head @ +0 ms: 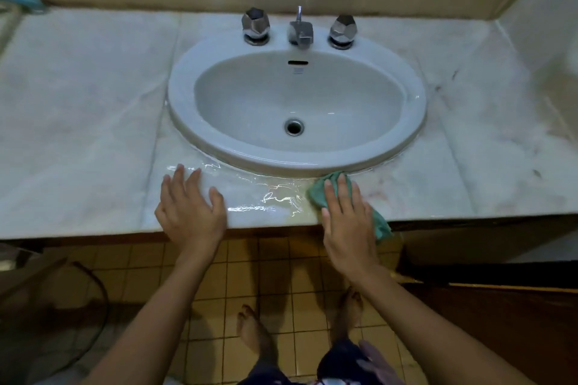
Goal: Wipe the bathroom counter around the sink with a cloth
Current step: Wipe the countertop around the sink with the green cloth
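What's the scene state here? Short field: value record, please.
surface: marble counter with a sink set in it
cloth: green cloth, flat under the right hand, near the sink's front rim
left hand: left hand flat on the counter's front edge, no cloth
water: puddle between the hands
taps: two knobs, one spout

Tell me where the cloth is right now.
The cloth lies flat under the right hand on the counter's front edge, just below the sink rim, right of the puddle.

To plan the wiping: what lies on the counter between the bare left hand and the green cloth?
In the head view, only a shiny puddle of water on the marble counter.
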